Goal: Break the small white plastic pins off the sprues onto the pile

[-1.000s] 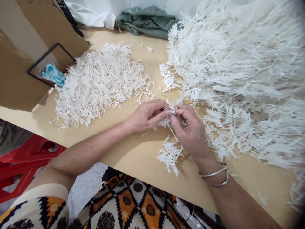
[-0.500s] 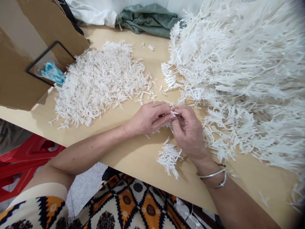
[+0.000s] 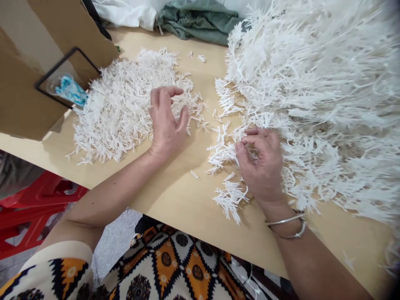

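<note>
While the left hand [image 3: 167, 121] is held over the right side of a pile of short white sprigs [image 3: 121, 108], with its fingers parted and nothing grasped, the right hand [image 3: 262, 166] is curled at the near left edge of a larger heap of white strands [image 3: 331, 96]; its thumb and forefinger are brought close together, but whether a piece is pinched cannot be told. A small white cluster [image 3: 230, 198] is seen lying on the table [image 3: 175, 191], just below that hand. At the pile's upper left, crumpled blue-and-white material [image 3: 71, 91] is contained in a tilted clear cup [image 3: 51, 86], which is bordered by a black frame [image 3: 56, 67] beside a cardboard box [image 3: 18, 87].
</note>
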